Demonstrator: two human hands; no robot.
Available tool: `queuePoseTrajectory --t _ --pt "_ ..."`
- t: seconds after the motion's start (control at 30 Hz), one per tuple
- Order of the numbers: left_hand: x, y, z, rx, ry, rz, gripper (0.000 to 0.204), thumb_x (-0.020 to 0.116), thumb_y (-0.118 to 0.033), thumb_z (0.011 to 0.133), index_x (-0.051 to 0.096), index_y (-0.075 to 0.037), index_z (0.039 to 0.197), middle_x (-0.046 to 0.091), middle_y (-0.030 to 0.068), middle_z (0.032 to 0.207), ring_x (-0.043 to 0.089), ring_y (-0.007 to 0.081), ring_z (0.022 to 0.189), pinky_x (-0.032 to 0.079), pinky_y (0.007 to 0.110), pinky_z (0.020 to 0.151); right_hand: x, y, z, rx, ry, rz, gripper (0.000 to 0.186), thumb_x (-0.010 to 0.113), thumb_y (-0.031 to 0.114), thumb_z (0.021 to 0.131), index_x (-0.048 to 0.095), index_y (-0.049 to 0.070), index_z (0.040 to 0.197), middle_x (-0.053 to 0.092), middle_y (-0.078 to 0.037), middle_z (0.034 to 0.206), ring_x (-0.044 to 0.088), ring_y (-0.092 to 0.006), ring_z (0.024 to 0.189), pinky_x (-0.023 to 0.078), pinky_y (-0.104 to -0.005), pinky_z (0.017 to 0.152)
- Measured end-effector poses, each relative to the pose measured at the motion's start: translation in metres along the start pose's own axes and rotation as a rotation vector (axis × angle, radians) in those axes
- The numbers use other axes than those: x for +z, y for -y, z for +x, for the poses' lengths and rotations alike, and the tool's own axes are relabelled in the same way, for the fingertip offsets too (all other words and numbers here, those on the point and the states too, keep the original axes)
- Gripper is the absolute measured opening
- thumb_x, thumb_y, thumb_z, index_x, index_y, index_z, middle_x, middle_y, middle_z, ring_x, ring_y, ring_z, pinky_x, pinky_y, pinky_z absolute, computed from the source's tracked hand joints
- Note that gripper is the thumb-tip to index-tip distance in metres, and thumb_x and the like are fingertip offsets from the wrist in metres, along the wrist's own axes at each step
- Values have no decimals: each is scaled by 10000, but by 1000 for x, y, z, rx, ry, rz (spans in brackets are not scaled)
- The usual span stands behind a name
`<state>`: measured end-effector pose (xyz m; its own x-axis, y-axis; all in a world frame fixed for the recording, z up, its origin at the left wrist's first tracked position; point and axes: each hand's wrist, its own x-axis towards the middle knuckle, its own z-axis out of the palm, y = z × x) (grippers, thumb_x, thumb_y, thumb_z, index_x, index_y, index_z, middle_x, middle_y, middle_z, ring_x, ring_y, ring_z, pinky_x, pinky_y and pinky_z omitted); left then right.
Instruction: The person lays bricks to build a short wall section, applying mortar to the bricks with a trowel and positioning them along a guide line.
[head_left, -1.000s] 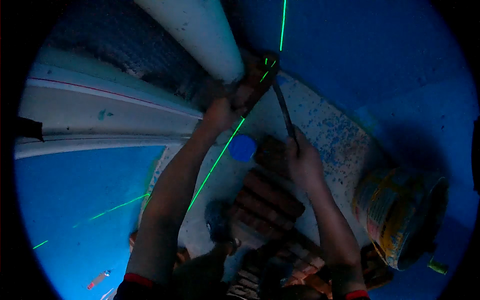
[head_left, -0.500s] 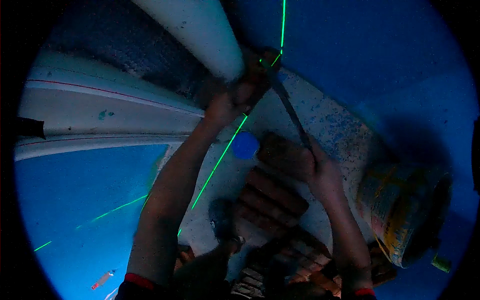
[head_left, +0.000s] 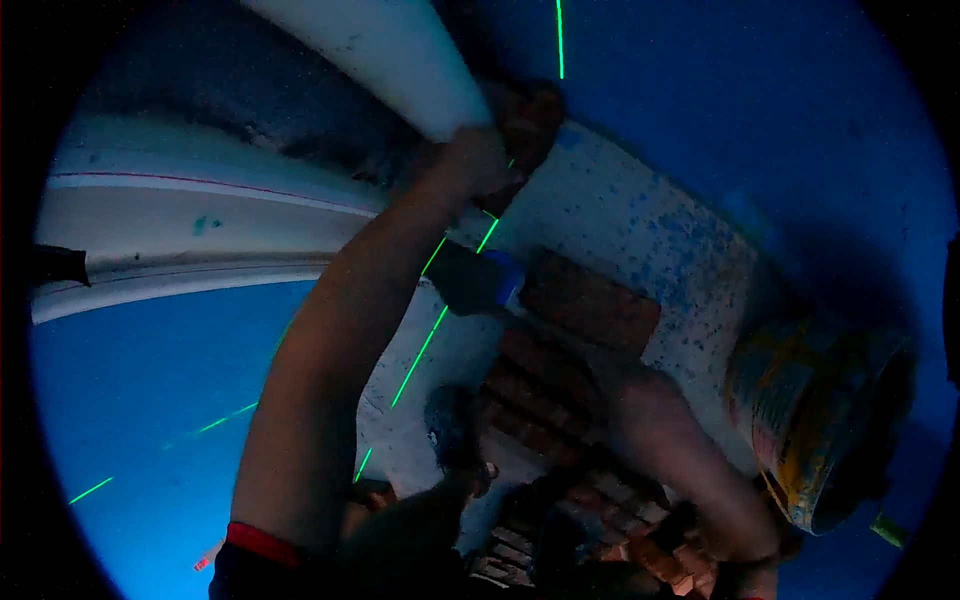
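Observation:
My left hand [head_left: 480, 160] reaches up beside a thick white pipe [head_left: 400, 70]. Its fingers are closed around a dark reddish brick [head_left: 530, 125] at the pipe's lower end, though shadow hides part of the grip. My right hand [head_left: 640, 400], blurred by motion, grips a trowel, whose dark flat blade [head_left: 465, 278] points left below my left forearm. That blade partly covers a round blue thing [head_left: 508, 277] on the pale, paint-spattered surface [head_left: 640, 200]. A green laser line crosses the blade and the brick.
Bricks [head_left: 590, 300] lie flat below the trowel, with several more bricks [head_left: 540, 390] stacked nearer me. A stained bucket [head_left: 820, 420] lies on its side at the right. My foot [head_left: 450, 425] stands near the stack. White moulded trim [head_left: 200, 225] runs along the left.
My right hand has drawn down toward me, and the trowel has swung from the upper brick to low left, its blade now turned flat. My left hand stays by the brick.

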<state>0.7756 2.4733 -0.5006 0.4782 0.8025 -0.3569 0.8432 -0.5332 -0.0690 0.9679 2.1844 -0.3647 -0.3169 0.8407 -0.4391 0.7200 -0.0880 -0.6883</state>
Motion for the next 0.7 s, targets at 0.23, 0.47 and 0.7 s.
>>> queuePoseTrajectory --t 0.23,0.47,0.7 --pt "1 -6 9 182 -26 59 375 604 -404 757 676 -38 788 667 143 810 650 316 788 514 432 716 10 4 28 -42 160 85 522 553 162 861 358 28 1326 539 -274 1131 561 -416 977 471 -464 811" --pt "-10 -6 -1 115 -43 39 405 648 -421 729 672 -28 821 669 162 856 650 322 811 524 428 708 -12 21 46 53 247 102 388 457 150 903 427 -23 1250 598 -268 952 589 -405 898 468 -487 763" --pt "-8 -3 -3 31 -65 -26 410 646 -415 736 674 -25 862 668 173 894 652 325 835 527 423 752 -1 14 55 84 212 12 324 457 136 895 486 -33 1170 585 -284 950 582 -415 893 466 -484 786"
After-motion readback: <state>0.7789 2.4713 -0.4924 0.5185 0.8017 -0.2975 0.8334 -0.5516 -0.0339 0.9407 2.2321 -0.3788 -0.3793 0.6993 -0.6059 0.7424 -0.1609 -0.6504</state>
